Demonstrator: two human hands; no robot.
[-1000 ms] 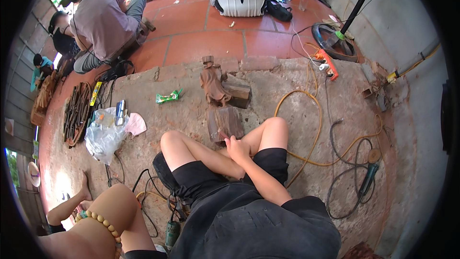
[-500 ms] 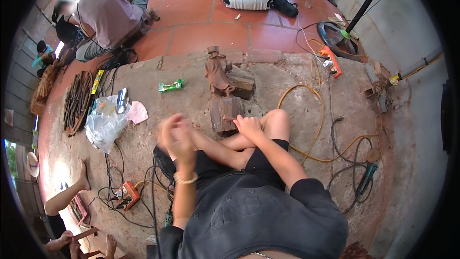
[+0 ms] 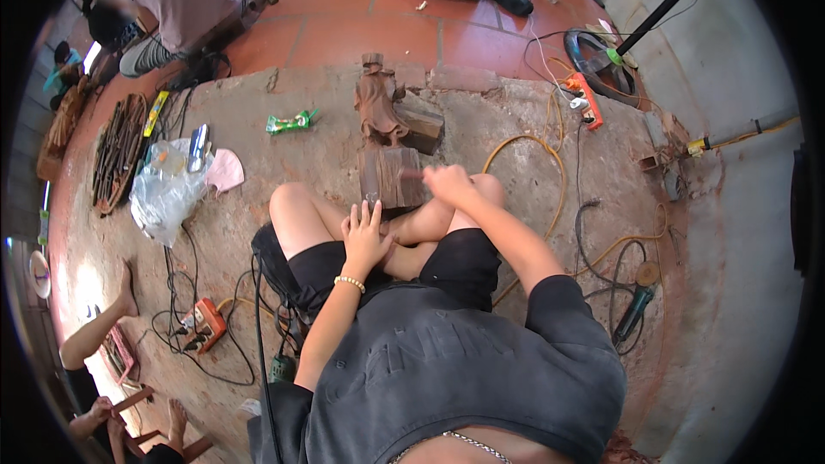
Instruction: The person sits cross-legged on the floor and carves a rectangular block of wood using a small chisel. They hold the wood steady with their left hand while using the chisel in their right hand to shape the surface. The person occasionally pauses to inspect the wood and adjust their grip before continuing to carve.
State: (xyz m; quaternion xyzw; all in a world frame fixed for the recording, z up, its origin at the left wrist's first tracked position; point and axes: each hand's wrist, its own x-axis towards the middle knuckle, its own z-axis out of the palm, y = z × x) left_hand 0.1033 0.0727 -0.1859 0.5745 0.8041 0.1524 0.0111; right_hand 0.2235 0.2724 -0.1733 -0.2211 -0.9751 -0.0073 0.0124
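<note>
A dark wooden block (image 3: 391, 179) stands on the floor in front of my crossed legs. My left hand (image 3: 367, 239) lies at its near left edge with the fingers stretched out, next to a narrow dark strip on the block's left part. My right hand (image 3: 449, 183) is closed round a short reddish-brown stick (image 3: 412, 174), whose end points left over the block's right part. The stick looks slightly blurred, so its exact kind cannot be told. Just behind the block rises a carved wooden figure (image 3: 378, 107) in a long robe, with another wood block (image 3: 419, 129) beside it.
At left lie a plastic bag (image 3: 165, 198), a pink mask (image 3: 225, 170) and a tray of carving tools (image 3: 119, 155). Orange power strips (image 3: 204, 326) and cables spread on both sides. A green power tool (image 3: 634, 314) rests at right. Other people sit nearby.
My left hand has come down from the air to the block's near edge. My right hand keeps the stick over the block. The whole view has shifted slightly.
</note>
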